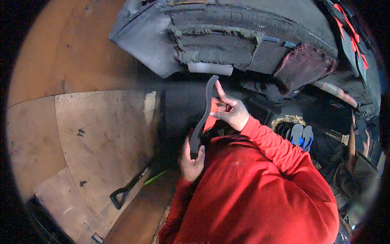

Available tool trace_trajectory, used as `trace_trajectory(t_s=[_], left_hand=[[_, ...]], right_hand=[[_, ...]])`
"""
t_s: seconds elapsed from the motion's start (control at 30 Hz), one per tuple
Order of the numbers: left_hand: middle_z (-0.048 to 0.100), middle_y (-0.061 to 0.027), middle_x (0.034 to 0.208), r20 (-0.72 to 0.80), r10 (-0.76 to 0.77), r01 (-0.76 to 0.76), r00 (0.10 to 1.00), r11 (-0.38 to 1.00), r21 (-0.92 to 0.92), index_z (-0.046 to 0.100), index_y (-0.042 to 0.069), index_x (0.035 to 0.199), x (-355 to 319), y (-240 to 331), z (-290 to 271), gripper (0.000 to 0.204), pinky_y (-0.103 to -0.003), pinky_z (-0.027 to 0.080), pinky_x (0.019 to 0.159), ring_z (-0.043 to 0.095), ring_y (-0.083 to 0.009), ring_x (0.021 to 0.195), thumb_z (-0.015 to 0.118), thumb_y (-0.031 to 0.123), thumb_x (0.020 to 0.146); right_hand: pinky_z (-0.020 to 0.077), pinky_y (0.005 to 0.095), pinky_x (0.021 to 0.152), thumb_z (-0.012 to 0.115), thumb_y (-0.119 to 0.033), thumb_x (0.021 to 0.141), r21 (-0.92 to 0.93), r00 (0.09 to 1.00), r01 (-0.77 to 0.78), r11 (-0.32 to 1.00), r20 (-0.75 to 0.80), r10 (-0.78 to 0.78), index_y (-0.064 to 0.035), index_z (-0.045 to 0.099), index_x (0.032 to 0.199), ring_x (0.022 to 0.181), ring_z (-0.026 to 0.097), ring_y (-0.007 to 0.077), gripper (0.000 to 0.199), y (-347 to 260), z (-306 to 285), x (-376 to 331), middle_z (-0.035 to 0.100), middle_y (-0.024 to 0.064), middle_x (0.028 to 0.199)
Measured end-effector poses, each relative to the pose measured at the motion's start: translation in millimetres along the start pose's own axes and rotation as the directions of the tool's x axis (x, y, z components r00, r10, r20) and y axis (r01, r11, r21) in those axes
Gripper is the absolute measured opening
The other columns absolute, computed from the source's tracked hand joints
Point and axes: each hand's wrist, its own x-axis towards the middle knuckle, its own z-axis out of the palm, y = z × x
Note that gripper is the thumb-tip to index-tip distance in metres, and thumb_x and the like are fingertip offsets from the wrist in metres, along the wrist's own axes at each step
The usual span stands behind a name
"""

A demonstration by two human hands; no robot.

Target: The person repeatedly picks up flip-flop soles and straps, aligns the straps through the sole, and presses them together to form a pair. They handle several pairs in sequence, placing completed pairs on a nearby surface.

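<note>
- Here's the centre of it all: a grey sole with an orange strap, up in front of the red-sleeved torso, held between both hands and seen nearly edge-on.
- Down at the lower end, the left hand grips the sole, fingers to one side and thumb to the other, presumably as an anchor against twisting.
- Higher up, the right hand pinches the strap between thumb and bent fingers, and look at that index finger, stretched along towards the sole's upper end, likely to steady it!
- The sole bows gently; holding it at both ends probably keeps that curve under control.
- Ahead sits a frayed grey padded surface, a pale bar at its near edge, near the sole's tip but seemingly apart.
- Off right, grey sandals with blue straps stand side by side, perhaps parked within reach.
- Away left, a black handle and a green strip lie well apart from the hands, possibly leaving working room.
</note>
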Motion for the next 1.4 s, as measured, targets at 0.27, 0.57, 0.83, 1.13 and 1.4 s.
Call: trace_trajectory(t_s=[0.27, 0.57, 0.83, 1.13, 1.4], left_hand=[[0.049, -0.0127, 0.14, 0.283, 0.273, -0.158, 0.919, 0.915, -0.37, 0.036, -0.006, 0.146, 128.1, 26.9, 23.6, 0.07, -0.031, 0.042, 0.102, 0.053, -0.018, 0.12, 0.07, 0.017, 0.09], [0.068, -0.0178, 0.11, 0.18, 0.336, -0.341, 0.925, 0.94, -0.002, 0.053, -0.005, 0.133, 142.7, 67.9, 13.3, 0.059, -0.031, 0.049, 0.088, 0.062, -0.0194, 0.103, 0.074, 0.018, 0.083], [0.065, -0.0057, 0.114, 0.355, 0.001, 0.089, 0.935, 0.967, -0.238, 0.057, -0.006, 0.129, 171.2, 66.8, 49.6, 0.049, -0.025, 0.046, 0.091, 0.056, -0.0091, 0.102, 0.068, 0.02, 0.089], [0.065, -0.0121, 0.124, 0.118, 0.111, 0.0, 0.987, 0.727, -0.686, 0.049, -0.004, 0.138, 116.9, 49.8, 58.1, 0.061, -0.026, 0.051, 0.086, 0.064, -0.0128, 0.1, 0.075, 0.011, 0.085], [0.072, -0.0188, 0.1, -0.203, 0.224, -0.247, 0.953, 0.965, -0.092, 0.066, 0.001, 0.118, 133.3, 73.3, 56.3, 0.037, -0.033, 0.055, 0.073, 0.072, -0.0204, 0.086, 0.073, 0.018, 0.086]], right_hand=[[0.0492, 0.0318, 0.099, 0.069, 0.012, 0.082, 0.007, 0.978, -0.023, 1.0, 0.209, 0.021, -0.0092, 0.036, 0.148, 0.116, 0.057, 0.0138, 0.077, -1.7, -7.3, 3.2, 0.058, 0.0053, 0.13], [0.0501, 0.0265, 0.092, 0.077, -0.004, 0.082, -0.048, 0.939, -0.096, 0.994, 0.328, 0.106, -0.002, 0.066, 0.112, 0.101, 0.062, 0.01, 0.032, -32.2, -10.1, 16.0, 0.069, 0.0026, 0.109], [0.0491, 0.0231, 0.072, 0.078, -0.014, 0.083, 0.086, 0.937, -0.325, 0.942, 0.165, 0.308, -0.011, 0.067, 0.113, 0.089, 0.059, 0.0064, 0.032, -26.2, -42.4, 34.7, 0.066, -0.003, 0.104], [0.0459, 0.0429, 0.098, 0.076, -0.011, 0.079, -0.861, 0.786, 0.426, 0.278, 0.2, -0.585, -0.0205, 0.059, 0.126, 0.123, 0.047, 0.0435, 0.051, 17.1, -24.5, 12.9, 0.031, 0.0275, 0.144], [0.0528, 0.0352, 0.083, 0.075, -0.018, 0.08, -0.89, 0.847, 0.338, 0.305, 0.147, -0.51, -0.0139, 0.064, 0.115, 0.102, 0.062, 0.0319, 0.038, 20.6, -22.9, 28.4, 0.061, 0.0167, 0.115]])
